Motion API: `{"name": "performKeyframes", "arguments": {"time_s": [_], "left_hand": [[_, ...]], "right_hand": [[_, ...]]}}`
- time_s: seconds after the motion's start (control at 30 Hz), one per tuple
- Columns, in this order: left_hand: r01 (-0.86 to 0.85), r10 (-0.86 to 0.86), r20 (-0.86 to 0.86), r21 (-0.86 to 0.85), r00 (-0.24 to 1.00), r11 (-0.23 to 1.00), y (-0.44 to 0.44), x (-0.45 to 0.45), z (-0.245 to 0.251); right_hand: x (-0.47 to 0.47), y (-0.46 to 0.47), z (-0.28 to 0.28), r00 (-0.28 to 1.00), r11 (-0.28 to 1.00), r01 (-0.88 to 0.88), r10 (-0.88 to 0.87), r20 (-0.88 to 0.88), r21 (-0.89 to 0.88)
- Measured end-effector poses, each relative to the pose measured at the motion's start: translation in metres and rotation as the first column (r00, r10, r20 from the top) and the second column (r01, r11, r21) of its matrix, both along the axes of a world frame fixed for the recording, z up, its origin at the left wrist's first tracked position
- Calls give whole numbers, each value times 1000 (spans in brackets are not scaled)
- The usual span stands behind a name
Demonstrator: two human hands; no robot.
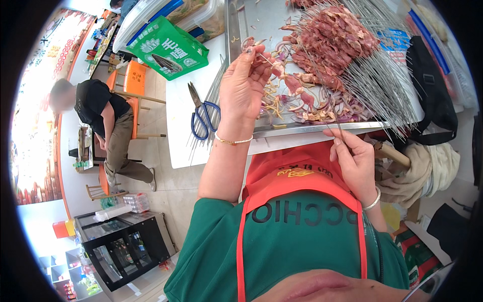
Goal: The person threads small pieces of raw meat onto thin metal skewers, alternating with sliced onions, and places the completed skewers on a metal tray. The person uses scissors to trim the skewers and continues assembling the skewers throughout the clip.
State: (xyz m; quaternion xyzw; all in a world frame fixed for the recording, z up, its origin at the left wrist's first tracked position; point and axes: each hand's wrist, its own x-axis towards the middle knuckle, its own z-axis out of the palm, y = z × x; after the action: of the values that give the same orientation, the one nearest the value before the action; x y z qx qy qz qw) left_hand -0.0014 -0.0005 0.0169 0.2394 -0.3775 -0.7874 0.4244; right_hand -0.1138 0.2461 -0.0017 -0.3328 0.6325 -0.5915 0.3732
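My left hand (245,79) is raised over the near left part of a metal tray (260,132), fingers closed around a small piece of raw meat (248,42). Beside those fingers is the tip of a metal skewer (266,59) threaded with several meat pieces (293,85). That skewer slants down toward my right hand (353,154), which grips thin metal skewers (335,113) at the tray's near edge. Sliced red onion (336,107) and yellowish shreds lie beneath. Behind is a heap of meat-loaded skewers (336,37), their bare ends (381,90) fanning right.
Blue-handled scissors (200,117) and loose skewers (217,87) lie on the white table (177,147), left of the tray. A green packet (169,49) leans by lidded plastic boxes (203,22). At right are a black bag (430,87) and another box (441,49). A person (109,109) sits across the room.
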Motion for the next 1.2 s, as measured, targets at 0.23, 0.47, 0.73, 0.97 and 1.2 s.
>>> {"name": "performKeyframes", "arguments": {"time_s": [0.23,0.47,0.73,0.97,1.2], "left_hand": [[108,-108,-12,57,994,992,3,0,1],[175,-171,-73,57,983,983,-1,1,-1],[320,-328,7,208,945,924,-1,1,3],[215,-215,54,19,975,977,-3,7,2],[137,-140,76,35,987,990,-8,6,-7]], "right_hand": [[-1,2,-2,1000,1000,-1,1,-20,-8],[1,-2,-7,1000,999,2,-1,31,-34],[-6,-5,-2,999,999,29,-30,-14,-26],[-9,4,-5,1000,1000,-2,2,14,-21],[-8,10,-8,1000,1000,-17,17,27,-17]]}}
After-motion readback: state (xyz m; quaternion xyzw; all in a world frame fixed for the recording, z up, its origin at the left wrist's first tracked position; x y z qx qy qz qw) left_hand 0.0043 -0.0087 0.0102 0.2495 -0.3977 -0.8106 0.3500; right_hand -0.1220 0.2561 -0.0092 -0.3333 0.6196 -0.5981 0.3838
